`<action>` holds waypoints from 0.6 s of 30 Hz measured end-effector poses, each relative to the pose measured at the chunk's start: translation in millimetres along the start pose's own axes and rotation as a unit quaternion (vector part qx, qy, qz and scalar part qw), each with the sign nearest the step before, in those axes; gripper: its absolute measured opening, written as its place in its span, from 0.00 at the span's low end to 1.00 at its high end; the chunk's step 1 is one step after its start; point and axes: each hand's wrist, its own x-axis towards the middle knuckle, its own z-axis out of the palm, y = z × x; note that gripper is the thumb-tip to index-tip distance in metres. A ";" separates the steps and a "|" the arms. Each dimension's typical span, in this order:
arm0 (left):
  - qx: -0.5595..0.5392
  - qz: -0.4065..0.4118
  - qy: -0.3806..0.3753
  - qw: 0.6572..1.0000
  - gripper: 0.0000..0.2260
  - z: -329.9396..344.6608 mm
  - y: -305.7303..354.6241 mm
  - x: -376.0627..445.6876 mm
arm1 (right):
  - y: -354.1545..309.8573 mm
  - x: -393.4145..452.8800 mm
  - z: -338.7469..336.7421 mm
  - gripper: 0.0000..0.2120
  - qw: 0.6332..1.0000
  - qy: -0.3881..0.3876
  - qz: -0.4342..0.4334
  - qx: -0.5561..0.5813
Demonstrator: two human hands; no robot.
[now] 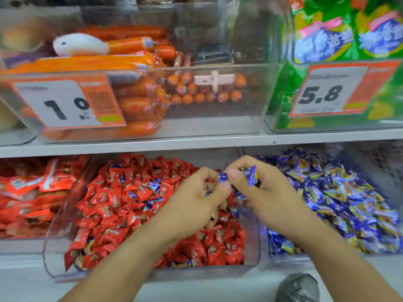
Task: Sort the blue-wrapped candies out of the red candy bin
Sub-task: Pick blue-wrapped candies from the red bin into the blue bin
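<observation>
The clear red candy bin (54, 247) sits on the lower shelf, full of red-wrapped candies (113, 203) with a few blue-wrapped candies (154, 185) scattered among them. Both my hands hover over the bin's right side. My right hand (268, 192) pinches blue-wrapped candies (251, 175) between curled fingers and thumb. My left hand (196, 197) has its fingers curled around more blue candies (222, 178), touching the right hand's fingertips. To the right stands a bin of blue candies (340, 197).
Red snack packets (32, 192) fill the bin on the left. The upper shelf holds a clear bin of orange sausages (135, 92) with a 1.0 price tag (63, 103) and green packets behind a 5.8 tag (327, 92). A shelf edge (196, 143) runs above the candy bins.
</observation>
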 end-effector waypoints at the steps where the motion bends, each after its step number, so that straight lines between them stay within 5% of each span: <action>1: -0.010 0.010 -0.002 1.000 0.08 14.8 7.2 2.8 | 0.7 -8.1 -12.3 0.09 1.000 0.016 0.006 0.007; 5: 0.098 0.078 0.013 0.992 0.07 63.2 28.4 25.1 | 17.1 -31.2 -71.2 0.09 0.991 0.109 0.072 0.014; 9: 0.229 0.110 -0.004 0.967 0.04 92.4 36.6 56.3 | 47.2 -36.6 -123.2 0.04 0.975 0.102 0.069 -0.187; 13: 0.369 0.120 -0.072 0.919 0.22 96.3 43.8 67.3 | 58.9 -35.1 -140.1 0.31 0.972 0.062 0.075 -0.213; 15: 0.373 0.151 -0.018 0.915 0.20 84.9 37.7 60.2 | 61.6 -32.6 -138.2 0.41 0.978 0.062 0.088 -0.178; 18: 0.299 0.186 0.146 0.925 0.10 54.6 11.0 48.1 | 58.3 -26.5 -126.3 0.28 0.978 0.089 0.070 -0.176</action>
